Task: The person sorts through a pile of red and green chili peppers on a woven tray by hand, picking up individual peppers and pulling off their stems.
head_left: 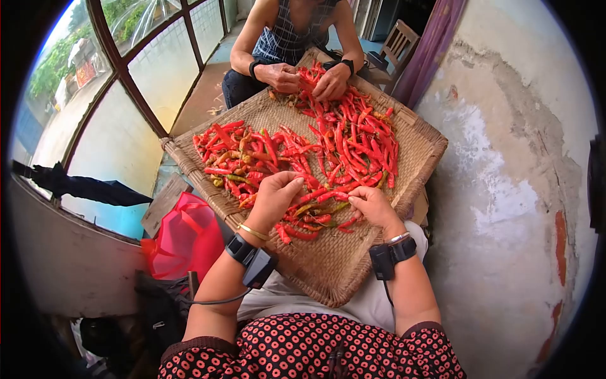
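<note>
A wide woven tray [328, 268] rests over my lap, with red chili peppers [360, 148] heaped across its middle and far side. Some peppers are yellowish or green. My left hand [278, 194] is over the near part of the heap, thumb and forefinger pinched together; whatever they hold is too small to make out. To its right, my right hand [374, 206] has its thumb and fingers closed at the edge of the peppers, and its contents are also unclear. Both hands are apart from each other.
Across the tray sits another person [297, 38], both hands at the far peppers. A red plastic bag [189, 237] is at the left below the windows. A folded dark umbrella [95, 188] juts in from the left. The wall [486, 189] stands at the right, a wooden chair [399, 47] behind.
</note>
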A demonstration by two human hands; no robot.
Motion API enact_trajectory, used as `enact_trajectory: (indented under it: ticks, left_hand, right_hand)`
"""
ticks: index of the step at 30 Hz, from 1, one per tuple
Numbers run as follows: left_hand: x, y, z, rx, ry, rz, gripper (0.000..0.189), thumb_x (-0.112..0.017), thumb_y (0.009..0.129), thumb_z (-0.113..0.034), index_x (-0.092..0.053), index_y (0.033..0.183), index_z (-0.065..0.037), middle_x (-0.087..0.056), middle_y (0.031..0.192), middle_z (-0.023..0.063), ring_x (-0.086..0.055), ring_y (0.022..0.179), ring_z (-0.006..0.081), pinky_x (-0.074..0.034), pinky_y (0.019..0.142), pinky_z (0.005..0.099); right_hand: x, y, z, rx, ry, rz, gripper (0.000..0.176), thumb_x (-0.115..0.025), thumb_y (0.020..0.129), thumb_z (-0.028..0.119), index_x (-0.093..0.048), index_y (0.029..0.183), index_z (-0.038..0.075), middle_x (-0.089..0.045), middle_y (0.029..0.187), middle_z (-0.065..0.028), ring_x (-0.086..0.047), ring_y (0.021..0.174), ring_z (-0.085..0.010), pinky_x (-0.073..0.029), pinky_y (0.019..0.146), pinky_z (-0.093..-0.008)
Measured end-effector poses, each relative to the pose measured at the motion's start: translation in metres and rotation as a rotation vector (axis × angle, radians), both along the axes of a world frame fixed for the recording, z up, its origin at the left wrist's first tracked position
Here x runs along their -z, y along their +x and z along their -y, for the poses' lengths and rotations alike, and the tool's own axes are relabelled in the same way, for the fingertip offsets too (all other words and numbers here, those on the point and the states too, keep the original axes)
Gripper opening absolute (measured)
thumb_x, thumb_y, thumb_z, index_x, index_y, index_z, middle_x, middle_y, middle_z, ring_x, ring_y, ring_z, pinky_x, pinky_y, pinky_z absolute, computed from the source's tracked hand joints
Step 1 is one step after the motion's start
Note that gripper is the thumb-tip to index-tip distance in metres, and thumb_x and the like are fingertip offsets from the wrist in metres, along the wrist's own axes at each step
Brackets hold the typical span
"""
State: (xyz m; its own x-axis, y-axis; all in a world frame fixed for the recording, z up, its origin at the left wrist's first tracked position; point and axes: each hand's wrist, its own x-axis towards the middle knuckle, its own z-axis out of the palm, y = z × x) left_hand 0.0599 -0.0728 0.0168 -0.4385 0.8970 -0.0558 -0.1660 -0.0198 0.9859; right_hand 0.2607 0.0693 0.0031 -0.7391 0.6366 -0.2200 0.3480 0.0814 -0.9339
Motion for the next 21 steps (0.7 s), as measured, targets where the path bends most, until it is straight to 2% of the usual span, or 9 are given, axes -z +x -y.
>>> enact_trajectory:
  ticks: [5, 8, 10, 11, 13, 15, 16, 17, 21]
  left_hand:
    - [0.013, -0.005, 0.025, 0.006, -0.067, 0.014, 0.016, -0.054, 0.091, -0.015, -0.061, 0.097, -0.001, -0.060, 0.073, -0.0003, -0.056, 0.063, 0.0057, -0.046, 0.058, 0.0186]
    - [0.016, -0.005, 0.031, 0.057, 0.001, 0.039, 0.016, -0.054, 0.091, -0.015, -0.061, 0.099, -0.002, -0.061, 0.074, -0.0004, -0.056, 0.063, 0.0057, -0.046, 0.058, 0.0188]
    - [0.023, -0.008, 0.030, 0.074, 0.006, 0.097, 0.015, -0.054, 0.091, -0.015, -0.060, 0.099, -0.003, -0.061, 0.074, -0.0002, -0.056, 0.063, 0.0060, -0.046, 0.057, 0.0193]
    - [0.024, -0.009, 0.030, 0.085, 0.008, 0.126, 0.015, -0.054, 0.091, -0.014, -0.060, 0.099, -0.004, -0.061, 0.074, -0.0001, -0.056, 0.063, 0.0062, -0.046, 0.057, 0.0196]
    - [0.020, -0.011, 0.031, 0.040, -0.002, 0.154, 0.014, -0.053, 0.091, -0.016, -0.060, 0.098, -0.005, -0.061, 0.075, -0.0001, -0.055, 0.063, 0.0062, -0.046, 0.056, 0.0197]
    - [0.018, -0.014, 0.032, -0.009, -0.006, 0.179, 0.014, -0.053, 0.091, -0.017, -0.060, 0.098, -0.006, -0.061, 0.075, -0.0001, -0.055, 0.062, 0.0063, -0.045, 0.055, 0.0197]
    - [0.019, -0.015, 0.032, -0.026, 0.000, 0.214, 0.015, -0.053, 0.091, -0.018, -0.060, 0.098, -0.006, -0.061, 0.075, -0.0002, -0.055, 0.062, 0.0063, -0.045, 0.054, 0.0198]
    - [0.020, -0.016, 0.033, -0.043, 0.004, 0.247, 0.015, -0.053, 0.091, -0.019, -0.060, 0.098, -0.007, -0.061, 0.076, -0.0003, -0.055, 0.061, 0.0063, -0.045, 0.054, 0.0198]
    - [0.023, -0.016, 0.035, -0.004, 0.043, 0.296, 0.017, -0.053, 0.091, -0.016, -0.057, 0.104, -0.006, -0.060, 0.076, -0.0008, -0.054, 0.062, 0.0057, -0.043, 0.054, 0.0183]
  right_hand:
    - [-0.017, -0.009, -0.004, -0.018, -0.041, 0.055, 0.012, -0.057, 0.087, 0.013, -0.061, 0.087, 0.002, -0.059, 0.068, -0.0010, -0.055, 0.055, -0.0064, -0.044, 0.048, -0.0215]
    - [-0.031, -0.025, -0.018, -0.001, -0.052, -0.038, 0.013, -0.055, 0.087, 0.015, -0.060, 0.089, 0.003, -0.059, 0.069, -0.0014, -0.055, 0.056, -0.0055, -0.042, 0.046, -0.0198]
    - [-0.039, -0.042, -0.023, 0.226, -0.205, -0.414, 0.017, -0.053, 0.089, 0.016, -0.058, 0.098, 0.002, -0.058, 0.067, -0.0014, -0.054, 0.054, -0.0068, -0.043, 0.047, -0.0202]
    - [-0.038, -0.049, -0.023, 0.229, -0.200, -0.412, 0.017, -0.053, 0.089, 0.016, -0.058, 0.098, 0.002, -0.058, 0.067, -0.0014, -0.054, 0.054, -0.0068, -0.043, 0.047, -0.0202]
    - [-0.022, -0.064, -0.022, 0.463, -0.002, -0.219, 0.018, -0.055, 0.087, 0.018, -0.057, 0.096, 0.003, -0.060, 0.070, -0.0029, -0.055, 0.055, -0.0075, -0.044, 0.047, -0.0228]
    - [0.029, -0.068, -0.021, 0.213, 0.596, -0.011, 0.032, -0.061, 0.077, 0.019, -0.057, 0.105, 0.005, -0.059, 0.072, -0.0090, -0.058, 0.060, -0.0266, -0.049, 0.061, -0.0395]
    - [0.051, -0.070, -0.022, -0.008, 0.980, 0.171, 0.031, -0.063, 0.074, 0.017, -0.058, 0.104, 0.010, -0.059, 0.079, -0.0105, -0.059, 0.075, -0.0311, -0.049, 0.070, -0.0421]
    - [0.051, -0.071, -0.001, -0.075, 1.227, 0.166, 0.024, -0.063, 0.072, 0.016, -0.059, 0.095, 0.009, -0.058, 0.087, -0.0116, -0.057, 0.086, -0.0321, -0.048, 0.075, -0.0423]
    - [0.051, -0.080, 0.017, -0.168, 1.230, 0.337, 0.012, -0.062, 0.073, 0.013, -0.060, 0.084, 0.008, -0.057, 0.090, -0.0123, -0.056, 0.089, -0.0320, -0.048, 0.076, -0.0404]
